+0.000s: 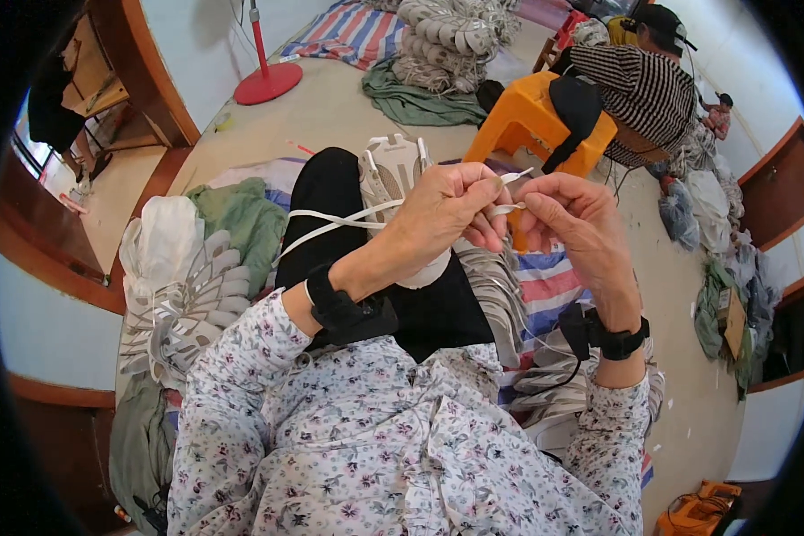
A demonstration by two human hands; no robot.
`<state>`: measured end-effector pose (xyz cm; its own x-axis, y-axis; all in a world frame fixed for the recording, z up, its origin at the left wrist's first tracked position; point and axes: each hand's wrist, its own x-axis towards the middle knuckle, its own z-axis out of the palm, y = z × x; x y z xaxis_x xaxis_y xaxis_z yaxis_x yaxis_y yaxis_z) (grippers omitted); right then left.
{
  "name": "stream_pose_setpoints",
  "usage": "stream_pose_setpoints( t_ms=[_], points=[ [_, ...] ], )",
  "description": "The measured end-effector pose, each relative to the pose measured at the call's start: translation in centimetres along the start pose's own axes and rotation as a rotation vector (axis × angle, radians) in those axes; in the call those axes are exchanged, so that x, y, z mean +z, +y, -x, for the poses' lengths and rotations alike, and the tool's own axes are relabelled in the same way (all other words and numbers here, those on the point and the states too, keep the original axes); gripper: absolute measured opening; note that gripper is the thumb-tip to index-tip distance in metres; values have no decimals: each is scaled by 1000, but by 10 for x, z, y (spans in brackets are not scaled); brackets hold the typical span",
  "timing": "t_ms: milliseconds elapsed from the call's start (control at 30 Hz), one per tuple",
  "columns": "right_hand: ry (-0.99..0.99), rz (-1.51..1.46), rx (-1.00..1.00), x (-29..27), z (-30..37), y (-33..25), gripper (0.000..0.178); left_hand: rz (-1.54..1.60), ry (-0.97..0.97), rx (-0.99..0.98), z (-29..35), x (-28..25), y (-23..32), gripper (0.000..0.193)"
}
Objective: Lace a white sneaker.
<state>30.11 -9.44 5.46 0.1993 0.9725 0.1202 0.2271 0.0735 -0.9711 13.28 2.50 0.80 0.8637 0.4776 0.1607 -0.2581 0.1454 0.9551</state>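
My left hand [438,219] pinches a flat white lace [339,219] that runs left across my black-trousered knee. My right hand [572,223] pinches the lace's short free end [507,209] close beside the left fingertips. Under my left hand a white shoe upper [391,170] rests on my knee, partly hidden by the hand. Both wrists wear black bands. My floral sleeves fill the lower picture.
Stacks of white shoe uppers lie at my left [183,304] and right [545,375], and more are heaped far back [447,40]. An orange plastic stool [523,116] stands ahead, with a person in a striped top [643,85] behind it. A red fan base [268,82] sits far left.
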Motion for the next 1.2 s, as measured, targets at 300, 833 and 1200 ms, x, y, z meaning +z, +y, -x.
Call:
stream_pose_setpoints(
  t_ms=[300,833,1200],
  points=[
    [27,-460,31,11,-7,31,19,-254,17,108,5,-6,-10,27],
    [-34,-384,-102,-5,-32,29,17,-538,-92,-107,37,-49,31,27],
    [-85,-327,-20,-11,-61,55,17,-1334,313,238,62,-157,200,29]
  ],
)
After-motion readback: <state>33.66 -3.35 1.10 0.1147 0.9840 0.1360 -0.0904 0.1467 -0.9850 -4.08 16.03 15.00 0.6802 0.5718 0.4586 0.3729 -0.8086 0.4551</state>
